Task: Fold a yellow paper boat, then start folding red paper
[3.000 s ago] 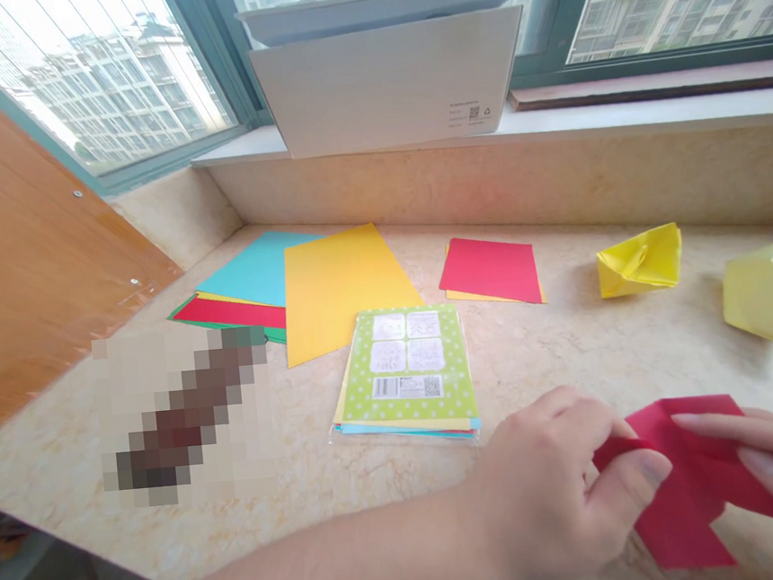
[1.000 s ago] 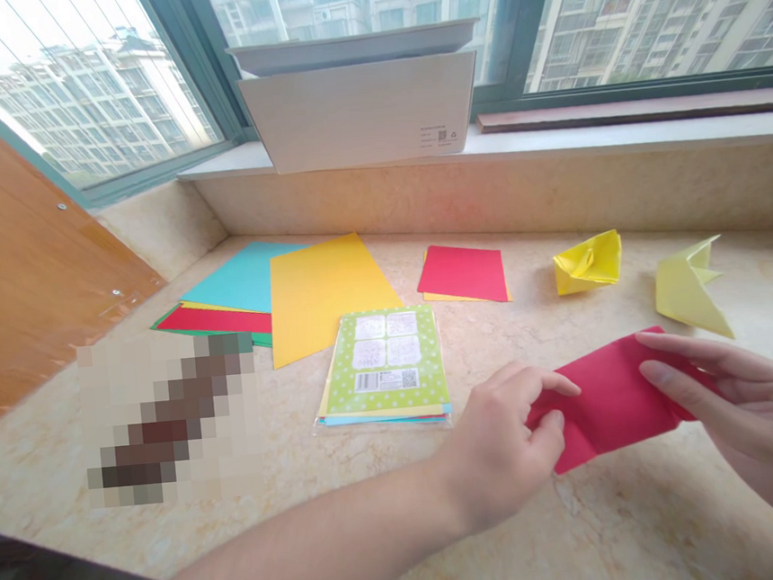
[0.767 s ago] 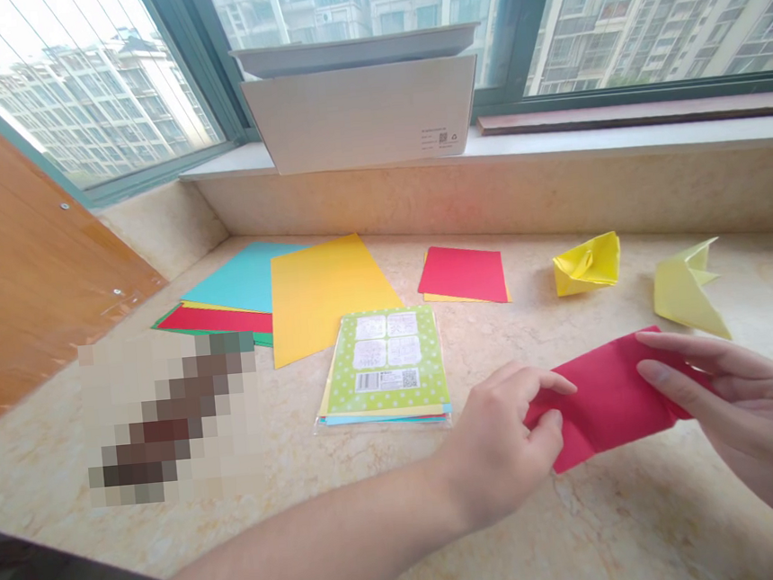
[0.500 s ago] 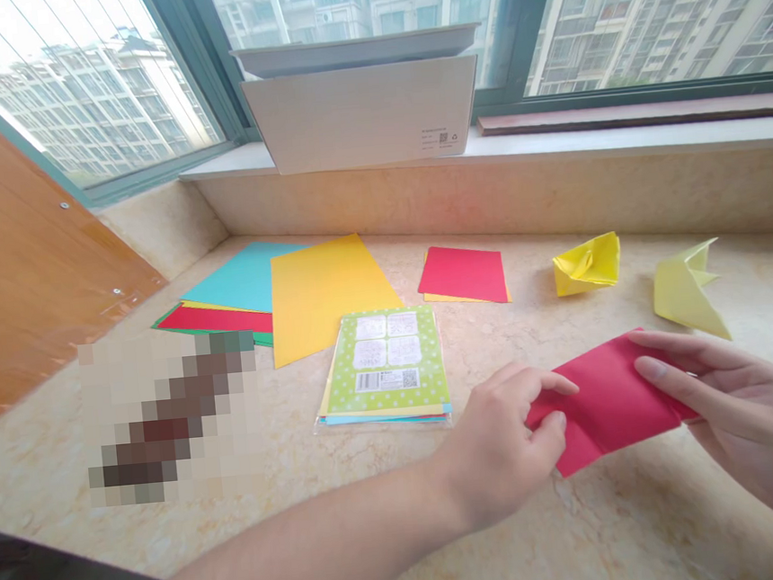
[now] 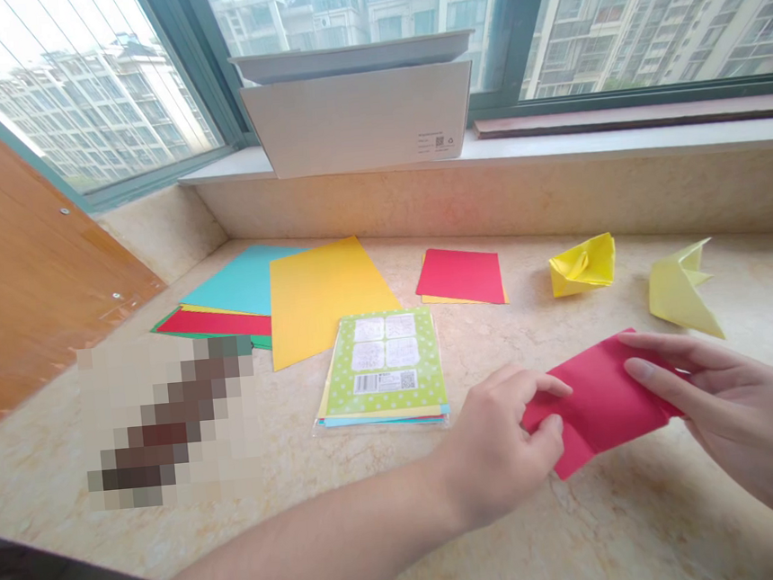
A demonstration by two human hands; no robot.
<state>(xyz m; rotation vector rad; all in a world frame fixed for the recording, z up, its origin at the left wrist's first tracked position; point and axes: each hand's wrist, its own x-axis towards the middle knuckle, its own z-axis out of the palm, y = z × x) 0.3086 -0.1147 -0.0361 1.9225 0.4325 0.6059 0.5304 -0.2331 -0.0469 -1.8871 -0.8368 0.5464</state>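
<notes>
A folded piece of red paper point(image 5: 609, 397) is held between both hands above the stone counter. My left hand point(image 5: 504, 442) pinches its left end, with thumb and forefinger at the edge. On the other side my right hand point(image 5: 729, 422) grips the right end, its thumb lying on top and the fingers behind. A crease runs down near the paper's left part. Beyond the right hand are a yellow folded paper boat-like shape point(image 5: 584, 265) and a pale yellow folded paper shape point(image 5: 681, 289) with pointed tips.
A green dotted packet of paper point(image 5: 395, 388) lies left of my left hand. Behind it are a large yellow sheet point(image 5: 325, 286), a blue sheet point(image 5: 237, 280) and a small red sheet point(image 5: 459, 275). A white box point(image 5: 358, 116) stands on the windowsill. A blurred patch covers something at left.
The view has shifted very slightly. Both hands keep the same hold on the red paper, and its folds look unchanged.
</notes>
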